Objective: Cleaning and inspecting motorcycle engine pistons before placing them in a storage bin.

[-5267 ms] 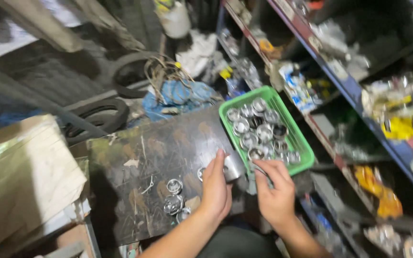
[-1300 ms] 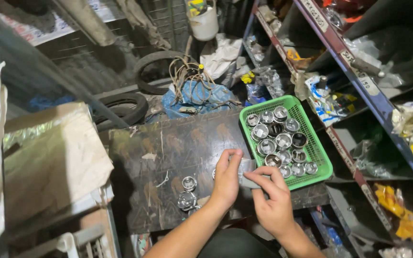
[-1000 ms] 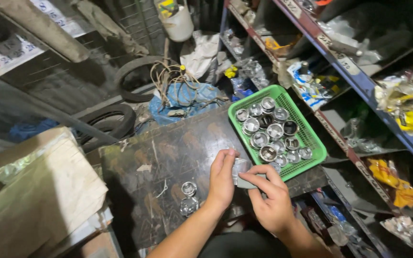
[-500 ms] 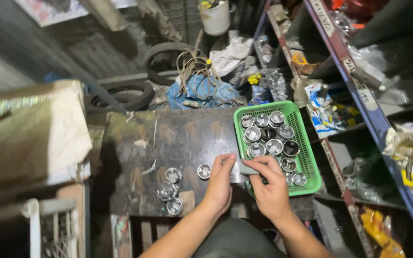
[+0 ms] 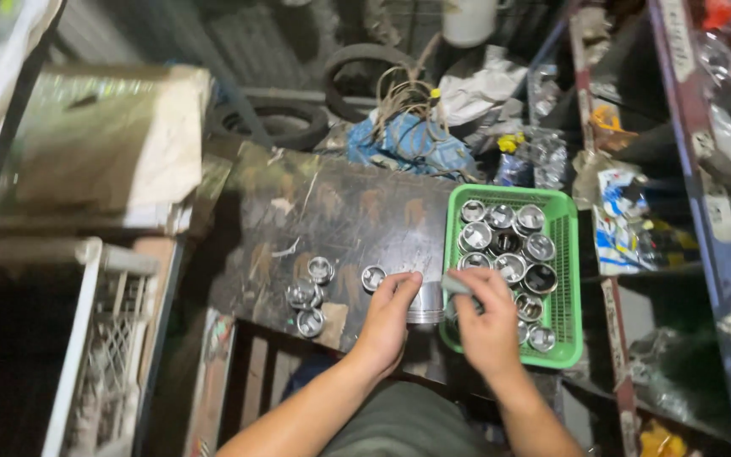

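Head view: left hand point(image 5: 385, 326) and right hand point(image 5: 486, 326) close together, both clamped on 1 metal piston point(image 5: 425, 303) at the dark worktop point(image 5: 340, 211) edge, just beside a green basket point(image 5: 567, 279) of pistons. 4 loose pistons point(image 5: 308, 294) lie left, on worktop.

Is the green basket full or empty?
Nearly full. The green basket holds many shiny metal cups, packed close; little bare mesh shows along its right side.
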